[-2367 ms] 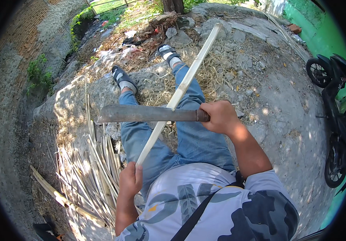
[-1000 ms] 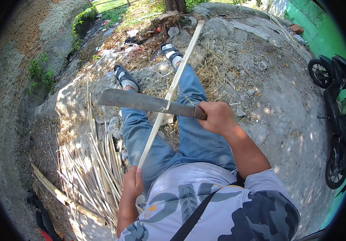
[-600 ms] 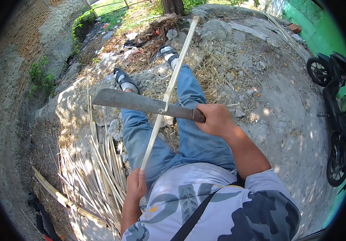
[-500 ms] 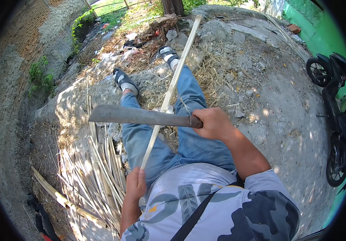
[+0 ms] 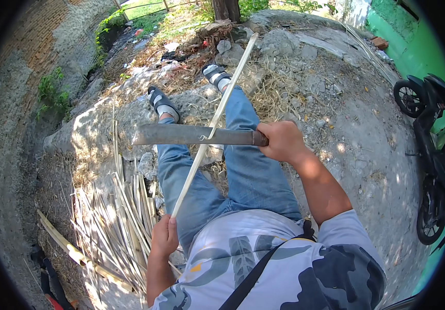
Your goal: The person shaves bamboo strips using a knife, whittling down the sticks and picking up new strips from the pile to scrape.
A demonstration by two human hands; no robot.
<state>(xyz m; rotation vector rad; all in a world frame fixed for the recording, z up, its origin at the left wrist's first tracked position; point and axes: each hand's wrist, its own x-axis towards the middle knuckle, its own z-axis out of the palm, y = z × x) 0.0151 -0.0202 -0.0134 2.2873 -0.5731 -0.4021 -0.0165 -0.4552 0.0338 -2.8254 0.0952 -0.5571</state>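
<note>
A long pale bamboo strip (image 5: 191,174) slants from my lap out between my feet. Its near end is pinched in my left hand (image 5: 164,238), the thumb lying along it. My right hand (image 5: 283,142) is wrapped round the handle of a machete (image 5: 176,135). The broad grey blade lies crosswise over the strip at knee height and points left. A small curl of shaving (image 5: 205,137) shows at the blade where it crosses the strip. The far end of the strip reaches past my right sandal (image 5: 216,76).
A pile of split bamboo strips (image 5: 122,227) lies by my left thigh, with a thicker bamboo piece (image 5: 80,256) beside it. Shavings (image 5: 279,85) litter the rocky ground near my right foot. A black motorbike (image 5: 429,150) stands at the right by a green wall (image 5: 399,39).
The strip and my left hand have drawn back toward me and slightly left. The machete and my right hand have shifted right and a little farther away. A shaving now curls at the blade.
</note>
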